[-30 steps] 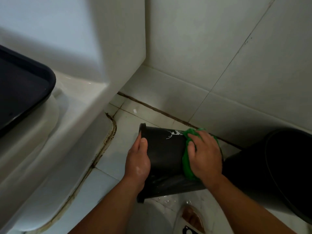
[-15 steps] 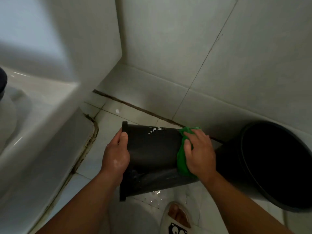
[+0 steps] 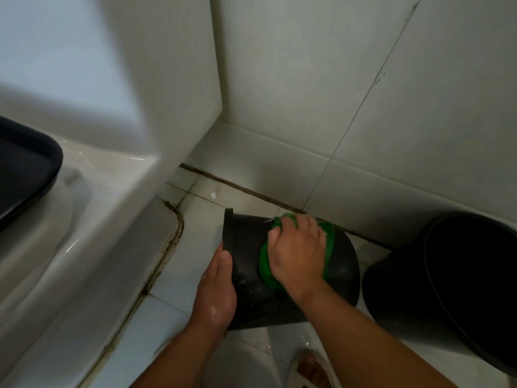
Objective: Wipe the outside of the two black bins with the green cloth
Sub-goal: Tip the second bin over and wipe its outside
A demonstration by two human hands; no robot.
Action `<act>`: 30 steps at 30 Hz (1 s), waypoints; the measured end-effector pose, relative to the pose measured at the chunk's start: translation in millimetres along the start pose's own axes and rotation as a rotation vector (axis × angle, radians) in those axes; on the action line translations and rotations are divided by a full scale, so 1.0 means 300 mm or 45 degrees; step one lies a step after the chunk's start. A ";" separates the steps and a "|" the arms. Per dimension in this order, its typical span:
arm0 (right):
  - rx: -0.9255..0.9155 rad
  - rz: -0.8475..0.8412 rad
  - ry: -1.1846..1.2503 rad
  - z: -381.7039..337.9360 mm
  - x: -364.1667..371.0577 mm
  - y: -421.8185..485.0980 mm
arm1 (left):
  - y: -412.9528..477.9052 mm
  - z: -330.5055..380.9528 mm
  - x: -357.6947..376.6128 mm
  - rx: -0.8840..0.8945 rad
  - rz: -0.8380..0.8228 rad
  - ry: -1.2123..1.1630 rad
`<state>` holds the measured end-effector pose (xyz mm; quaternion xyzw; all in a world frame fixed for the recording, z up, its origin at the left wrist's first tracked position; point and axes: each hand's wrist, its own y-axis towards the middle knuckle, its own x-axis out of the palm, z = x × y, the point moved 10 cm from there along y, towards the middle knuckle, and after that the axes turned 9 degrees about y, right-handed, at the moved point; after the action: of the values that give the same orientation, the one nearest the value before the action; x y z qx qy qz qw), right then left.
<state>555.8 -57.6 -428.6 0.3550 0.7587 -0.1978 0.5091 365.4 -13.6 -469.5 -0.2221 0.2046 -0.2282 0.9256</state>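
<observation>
A small black bin [image 3: 344, 264] lies on its side on the tiled floor, its rim facing left. My left hand [image 3: 216, 289] grips that rim at the lower left. My right hand [image 3: 296, 253] presses the green cloth [image 3: 264, 264] onto the bin's upper side, fingers curled over the cloth. The second, larger black bin [image 3: 453, 278] stands upright just to the right, open top showing, touching or nearly touching the small one.
A white toilet base [image 3: 84, 247] with a dark seat [image 3: 25, 169] fills the left. Tiled walls [image 3: 363, 107] meet the floor right behind the bins. My sandalled foot [image 3: 307, 368] is at the bottom edge. Wet floor tiles [image 3: 195, 247] lie between toilet and bin.
My right hand has slid the green cloth leftward along the small bin's side, toward the rim. The left hand keeps its hold on the rim. The camera has shifted.
</observation>
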 end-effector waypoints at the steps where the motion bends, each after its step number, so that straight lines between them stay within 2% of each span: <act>1: -0.057 -0.024 0.014 -0.062 0.020 -0.006 | 0.002 -0.012 0.002 -0.024 -0.003 -0.016; 7: -0.181 -0.086 0.068 -0.206 0.075 -0.008 | -0.015 -0.055 0.016 -0.343 -0.018 -0.304; 10: -0.271 -0.101 0.155 -0.238 0.066 -0.093 | -0.025 -0.033 0.017 -0.425 -0.053 -0.368; 14: -0.401 -0.168 0.147 -0.244 0.064 -0.139 | -0.034 -0.028 0.013 -0.406 -0.053 -0.351; 21: -0.235 -0.255 0.075 -0.236 0.125 0.038 | -0.039 -0.043 0.011 -0.402 -0.084 -0.358; 24: -0.366 -0.188 0.106 -0.268 0.103 -0.074 | -0.008 -0.029 0.003 -0.354 -0.082 -0.337; 28: -0.551 -0.237 0.129 -0.257 0.075 -0.175 | 0.005 0.011 -0.006 -0.245 -0.039 -0.202; 30: -0.544 -0.233 0.092 -0.197 0.059 -0.142 | 0.009 0.023 -0.013 -0.161 -0.007 -0.148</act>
<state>482.8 -41.2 -423.6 0.1759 0.8300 -0.0654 0.5252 366.3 -7.1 -464.2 -0.2937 0.1641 -0.2041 0.9193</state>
